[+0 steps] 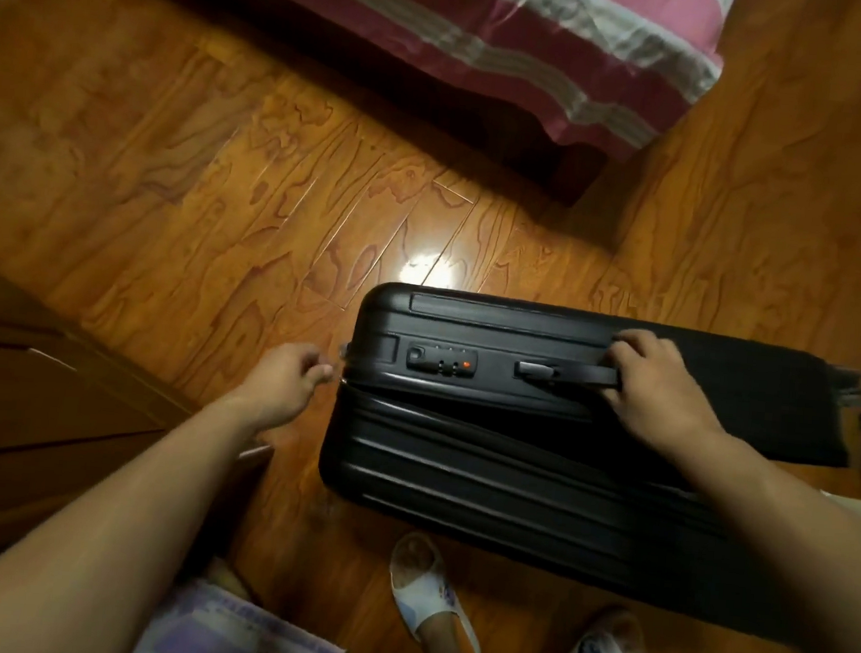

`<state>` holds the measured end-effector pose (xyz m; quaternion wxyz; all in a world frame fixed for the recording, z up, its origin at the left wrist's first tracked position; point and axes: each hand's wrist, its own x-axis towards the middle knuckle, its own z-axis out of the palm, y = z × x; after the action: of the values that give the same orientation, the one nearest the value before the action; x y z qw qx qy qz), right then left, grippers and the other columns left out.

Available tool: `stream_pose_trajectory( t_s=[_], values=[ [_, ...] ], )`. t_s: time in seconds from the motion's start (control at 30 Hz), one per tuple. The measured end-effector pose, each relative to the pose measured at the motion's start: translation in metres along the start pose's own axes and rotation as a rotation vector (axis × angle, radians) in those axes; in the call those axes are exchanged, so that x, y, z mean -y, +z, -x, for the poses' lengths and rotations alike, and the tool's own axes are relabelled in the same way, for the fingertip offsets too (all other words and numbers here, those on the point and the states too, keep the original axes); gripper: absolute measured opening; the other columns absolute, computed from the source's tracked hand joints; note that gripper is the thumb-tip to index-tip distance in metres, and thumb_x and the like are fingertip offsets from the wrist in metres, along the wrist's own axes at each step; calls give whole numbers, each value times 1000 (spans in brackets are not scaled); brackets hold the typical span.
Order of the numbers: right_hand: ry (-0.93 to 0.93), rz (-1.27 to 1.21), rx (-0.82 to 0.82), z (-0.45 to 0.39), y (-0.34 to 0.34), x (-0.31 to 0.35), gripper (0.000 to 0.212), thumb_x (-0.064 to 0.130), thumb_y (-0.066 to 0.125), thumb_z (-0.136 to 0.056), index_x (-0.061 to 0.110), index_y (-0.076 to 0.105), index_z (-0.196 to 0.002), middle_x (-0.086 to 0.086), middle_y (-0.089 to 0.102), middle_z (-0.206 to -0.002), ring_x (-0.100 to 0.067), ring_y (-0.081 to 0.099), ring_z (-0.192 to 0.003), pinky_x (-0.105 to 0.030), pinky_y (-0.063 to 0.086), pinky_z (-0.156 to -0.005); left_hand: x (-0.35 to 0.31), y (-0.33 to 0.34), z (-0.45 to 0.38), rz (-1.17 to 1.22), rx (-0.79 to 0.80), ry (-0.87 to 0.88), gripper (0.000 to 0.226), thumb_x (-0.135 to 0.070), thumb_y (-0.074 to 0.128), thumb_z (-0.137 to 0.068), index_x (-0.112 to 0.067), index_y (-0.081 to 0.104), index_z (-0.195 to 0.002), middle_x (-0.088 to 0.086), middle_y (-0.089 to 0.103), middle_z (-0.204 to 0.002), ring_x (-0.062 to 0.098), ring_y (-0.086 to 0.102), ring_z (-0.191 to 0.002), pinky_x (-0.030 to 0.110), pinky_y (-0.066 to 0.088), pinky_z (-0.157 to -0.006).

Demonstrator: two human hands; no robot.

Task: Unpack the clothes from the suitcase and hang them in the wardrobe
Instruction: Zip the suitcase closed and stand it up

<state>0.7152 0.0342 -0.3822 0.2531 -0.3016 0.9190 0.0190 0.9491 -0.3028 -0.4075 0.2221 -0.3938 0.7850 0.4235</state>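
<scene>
You are standing in white slippers on a wooden floor, looking down over a black hard-shell suitcase that is lying on its long side directly ahead of your feet. A printed paper or magazine is lying at the lower left, beside a wooden cabinet. Your right hand is reaching across the case, its grip curling around the side carry handle, with the combination lock sitting just left of that handle. Your left hand is working at the case's left end, its grip narrowing to a pinch at the zipper pull on the seam; the pull itself is too small and blurred to make out clearly. The seam is gaping slightly along the case, and no clothes are showing. Beyond the suitcase, a bed draped in a red-and-white striped cover is occupying the far side of the room.
</scene>
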Motion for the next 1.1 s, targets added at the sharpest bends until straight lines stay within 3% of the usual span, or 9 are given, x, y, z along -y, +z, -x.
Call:
stream_pose_trajectory(
  t_s=[0.07, 0.17, 0.3, 0.47, 0.6, 0.7, 0.77, 0.9, 1.1],
  values=[
    [71, -13, -6, 2, 2, 4, 36, 29, 68, -91, 10, 63, -121, -8, 40, -149, -31, 35, -134, -50, 44, -105, -11, 13, 4, -117, -140, 39, 19, -22, 54, -102, -20, 59, -85, 3, 63, -96, 26, 63, -92, 44, 55, -84],
    [142, -25, -11, 6, -2, 29, 34, 31, 64, -94, 8, 63, -119, -8, 43, -143, -32, 39, -127, -49, 46, -101, -22, 58, 42, -362, -379, 206, 19, -25, 58, -99, -13, 59, -113, 15, 50, -133, 36, 55, -117, 49, 50, -97],
    [122, -52, -19, 6, -2, 49, 42, 36, 68, -91, 8, 60, -120, -10, 44, -130, -32, 43, -117, -46, 47, -97, -45, 154, 87, -749, -80, 709, 79, -42, 81, -77, -25, 48, -147, 16, 48, -149, 40, 41, -141, 56, 29, -115],
    [-26, -334, -73, 49, 13, -36, 47, 36, 68, -91, 15, 55, -131, -6, 44, -143, -26, 36, -135, -38, 31, -113, -52, 181, 85, -910, -52, 590, 100, -27, 85, -71, -28, 35, -157, 17, 33, -161, 40, 24, -150, 64, 24, -116],
    [501, -441, -439, 125, 41, -168, 28, 24, 59, -95, 13, 61, -120, -9, 56, -127, -28, 51, -121, -38, 40, -102, -81, 194, 103, -847, -78, 447, 90, -46, 79, -79, -20, 39, -155, 20, 29, -161, 42, 24, -149, 61, 31, -116],
    [815, -823, -32, 149, 76, -250, 42, 41, 54, -100, 17, 55, -134, -8, 55, -138, -29, 51, -126, -33, 40, -95, -155, 234, 106, -769, -155, 577, 78, -50, 73, -84, -16, 45, -149, 20, 39, -151, 41, 36, -140, 57, 40, -112],
    [800, -1120, 222, 152, 94, -273, 56, 57, 48, -98, 27, 47, -145, 4, 47, -145, -27, 46, -133, -42, 37, -110, -210, 276, 105, -767, -168, 677, 84, -52, 69, -86, -22, 34, -156, 19, 32, -157, 40, 28, -146, 54, 34, -117],
    [697, -1556, 327, 152, 111, -276, 70, 66, 63, -85, 40, 41, -147, 10, 43, -151, -18, 42, -138, -51, 31, -117, -291, 363, 98, -900, -56, 749, 102, -62, 66, -84, -33, 7, -162, 14, 6, -168, 39, 0, -155, 54, 9, -125],
    [258, -1218, 420, 177, 143, -304, 82, 35, 73, -89, 41, 24, -155, 2, 33, -154, -25, 44, -137, -35, 42, -110, -367, 389, 43, -999, -121, 530, 100, -64, 51, -93, -38, -23, -155, 9, -32, -162, 40, -30, -148, 61, -10, -121]
  ],
)
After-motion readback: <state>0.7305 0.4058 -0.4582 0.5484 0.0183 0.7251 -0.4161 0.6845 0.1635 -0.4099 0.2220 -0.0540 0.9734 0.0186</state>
